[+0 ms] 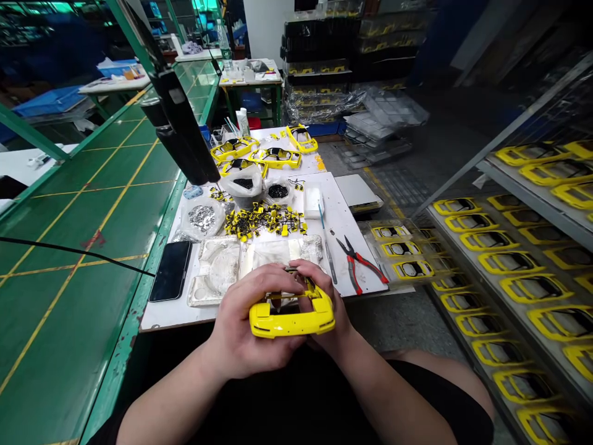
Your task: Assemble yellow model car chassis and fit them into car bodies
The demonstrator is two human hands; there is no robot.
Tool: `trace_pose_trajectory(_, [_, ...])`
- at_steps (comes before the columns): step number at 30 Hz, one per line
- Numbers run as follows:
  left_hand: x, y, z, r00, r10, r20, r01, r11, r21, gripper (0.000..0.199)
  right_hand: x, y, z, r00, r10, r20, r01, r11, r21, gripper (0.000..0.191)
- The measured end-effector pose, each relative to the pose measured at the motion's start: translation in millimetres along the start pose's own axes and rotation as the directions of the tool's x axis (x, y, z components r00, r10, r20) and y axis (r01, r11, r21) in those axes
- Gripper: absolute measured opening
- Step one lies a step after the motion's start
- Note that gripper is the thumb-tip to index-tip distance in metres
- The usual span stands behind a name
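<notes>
**Left hand (250,321) and right hand (324,296) clench a yellow model car shell (291,320)**

Closest to the camera, bare forearms (171,402) rise to the shell, which both hands grasp firmly in the air over the near edge of the white counter (334,217). Just beyond the shell lie clear plastic trays (215,272), then a heap of small yellow and black parts (264,221). Right of the shell rest red-handled pliers (356,262); left of it, a black smartphone (170,271). Farther right, a shelf rack (509,272) carries rows of similar yellow shells.
</notes>
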State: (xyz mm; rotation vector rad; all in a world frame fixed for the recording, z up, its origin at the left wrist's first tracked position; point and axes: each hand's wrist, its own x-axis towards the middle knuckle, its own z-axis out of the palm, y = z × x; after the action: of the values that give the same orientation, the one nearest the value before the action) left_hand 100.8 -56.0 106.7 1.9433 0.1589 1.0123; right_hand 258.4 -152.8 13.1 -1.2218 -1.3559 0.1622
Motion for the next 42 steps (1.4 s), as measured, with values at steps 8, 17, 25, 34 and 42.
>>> trace_pose_trajectory(8, [3.0,3.2,-0.4,1.000,-0.007,0.001,0.007,1.000,0.005,0.041,0.8,-2.5,-0.2,1.000,0.011,-0.006,-0.011,1.000,-0.001,0.048])
trace_pose_trajectory(17, [5.2,5.1,-5.7,0.995,-0.073,0.069,0.075,0.997,-0.031,0.047,-1.2,3.5,2.4,0.999,0.030,-0.021,-0.029,1.000,0.009,0.050])
trace_pose_trajectory(25, [11.5,15.4,-8.8,0.986,-0.143,0.082,0.147,0.988,-0.041,0.031,-1.9,3.6,2.3,0.999,0.047,-0.023,-0.046,0.999,0.018,0.051])
trace_pose_trajectory(34, [3.0,10.2,-4.1,0.992,-0.125,0.031,0.125,0.992,-0.015,0.041,-3.6,1.2,2.9,0.997,0.080,-0.018,-0.080,0.997,0.019,0.049])
trace_pose_trajectory(42, [1.9,3.2,-7.0,0.992,-0.113,0.059,0.116,0.992,-0.057,0.043,-2.3,0.7,2.4,0.997,0.070,-0.020,-0.070,0.997,0.016,0.047])
